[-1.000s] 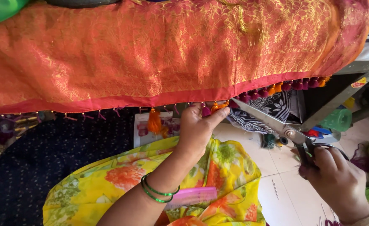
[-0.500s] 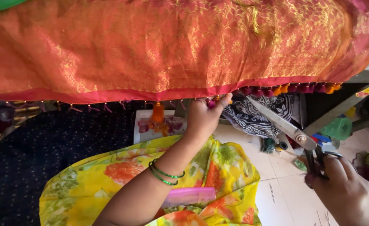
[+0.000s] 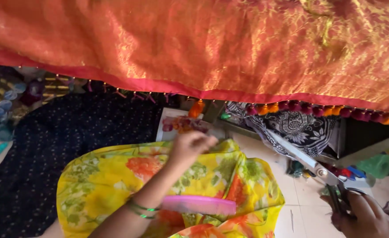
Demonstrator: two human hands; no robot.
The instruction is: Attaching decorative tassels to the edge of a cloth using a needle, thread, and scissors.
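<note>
An orange and gold patterned cloth (image 3: 203,44) with a pink border hangs across the top, and small tassels (image 3: 309,108) dangle from its edge. My left hand (image 3: 190,147), with green bangles on the wrist, is lowered over the yellow floral cloth (image 3: 115,180) on my lap, fingers pinched together and blurred. My right hand (image 3: 362,216) at the lower right grips a pair of metal scissors (image 3: 300,156), blades pointing up and left towards the border. A pink comb (image 3: 199,205) lies on the yellow cloth.
A dark blue dotted fabric (image 3: 49,145) covers the floor at left. Spools and small bottles (image 3: 0,114) sit at the far left. A black and white printed cloth (image 3: 300,128) and coloured bits lie by a table leg at right, on pale tiles.
My left hand dropped from the tasselled border down to the yellow cloth. The view shifted, and my right hand with the scissors stayed at the lower right.
</note>
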